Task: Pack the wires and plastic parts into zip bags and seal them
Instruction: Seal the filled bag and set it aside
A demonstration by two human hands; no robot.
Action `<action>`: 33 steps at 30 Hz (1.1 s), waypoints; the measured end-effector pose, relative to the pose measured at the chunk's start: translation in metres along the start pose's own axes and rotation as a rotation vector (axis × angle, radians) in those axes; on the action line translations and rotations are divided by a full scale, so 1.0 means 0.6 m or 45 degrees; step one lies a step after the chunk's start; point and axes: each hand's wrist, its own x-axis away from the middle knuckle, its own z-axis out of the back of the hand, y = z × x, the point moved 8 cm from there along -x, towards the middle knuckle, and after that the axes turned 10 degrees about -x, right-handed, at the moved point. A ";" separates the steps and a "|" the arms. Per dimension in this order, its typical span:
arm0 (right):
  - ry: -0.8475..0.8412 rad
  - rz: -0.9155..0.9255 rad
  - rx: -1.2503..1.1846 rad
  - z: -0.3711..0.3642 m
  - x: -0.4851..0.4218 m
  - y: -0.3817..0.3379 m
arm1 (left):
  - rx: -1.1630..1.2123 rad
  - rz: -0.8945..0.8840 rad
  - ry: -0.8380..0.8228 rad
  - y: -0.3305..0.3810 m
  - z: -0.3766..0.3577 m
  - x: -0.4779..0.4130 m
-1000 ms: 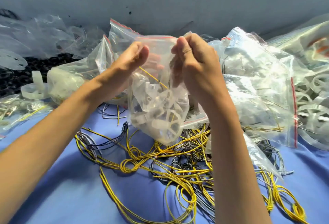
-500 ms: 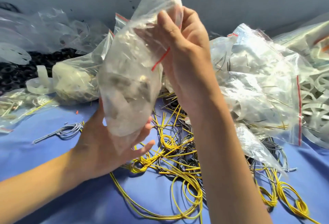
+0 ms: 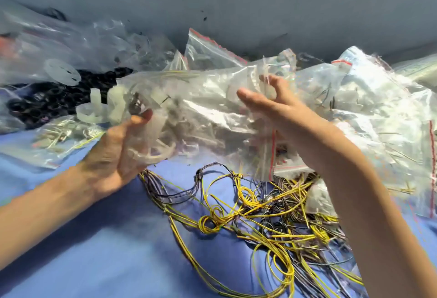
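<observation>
Above the wire tangle [image 3: 260, 215], a filled zip bag [image 3: 201, 108] hangs sideways in the air between both hands, its fat end to the left and its red zip strip [image 3: 273, 146] to the right. The left hand [image 3: 113, 155] cups the fat end from below. Its palm is up, its thumb presses over the film, and its fingers curl round the lump of white plastic parts [image 3: 151, 141] inside. It seems to take the weight so the contents do not slide toward the mouth.

The right hand [image 3: 272, 110] is at the mouth end, up and right of the tangle, with the thumb stuck out and the fingers half bent and spread against the film. Motion blur and crumpled plastic hide whether it pinches the bag or only steadies it, so I cannot tell. The strip looks closed, though the blur makes that a guess. Holding the bag level would suit checking the seal or passing it to the heap.

Right of the tangle and behind it, more filled bags [image 3: 378, 113] are piled. Up and left of the tangle lie loose white rings [image 3: 92, 113] and a mass of black pieces [image 3: 47, 101]. The tangle itself, yellow and dark strands, lies loose on the blue-covered desk [image 3: 106, 250], so plenty of wire is not yet packed.
</observation>
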 end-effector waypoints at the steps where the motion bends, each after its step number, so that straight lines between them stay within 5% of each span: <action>1: -0.043 0.063 -0.035 -0.021 -0.006 -0.004 | 0.012 -0.023 0.043 0.010 0.012 0.000; 5: 0.046 0.398 0.256 -0.081 -0.047 -0.039 | -0.198 -0.219 0.152 0.071 0.057 -0.008; 9: 0.164 0.588 0.532 -0.113 -0.123 -0.095 | -0.555 -0.157 0.435 0.122 0.155 -0.061; 18: -0.001 0.420 1.115 -0.132 -0.313 0.003 | -0.879 -0.079 0.439 0.139 0.202 -0.186; 22: 0.055 0.315 1.119 -0.099 -0.329 0.067 | -0.953 -0.255 0.356 0.133 0.183 -0.203; 26: 0.091 0.240 1.102 -0.105 -0.320 0.070 | -1.042 -0.083 0.472 0.120 0.200 -0.205; 30: 0.481 0.631 1.239 -0.104 -0.271 -0.003 | -1.503 -0.336 0.883 0.167 0.202 -0.147; 33: 0.382 0.799 1.165 -0.128 -0.253 -0.028 | -1.693 -0.533 0.674 0.195 0.146 -0.152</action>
